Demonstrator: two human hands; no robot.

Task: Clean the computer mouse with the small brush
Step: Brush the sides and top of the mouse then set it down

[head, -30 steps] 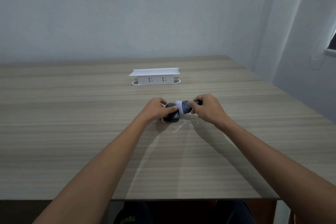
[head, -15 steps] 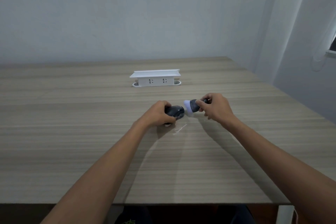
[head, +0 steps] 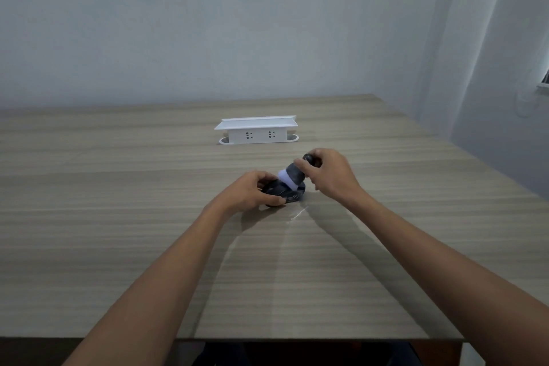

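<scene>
Currently we see the left hand (head: 248, 192) fingers curled round the mouse (head: 285, 191) on the counter (head: 118, 217), frame centre. Right hand (head: 329, 177) fingers pinch the brush (head: 292, 177), white bristles touching the mouse top. White socket box (head: 257, 131) sits behind.

No legible text or labels anywhere

A dark mouse (head: 283, 191) sits mid-table (head: 118, 217), held at its left side by the left hand (head: 248, 192), while a stubby brush (head: 292, 177), dark-handled with pale bristles, tilts down onto its top from the right hand (head: 328, 174).
</scene>
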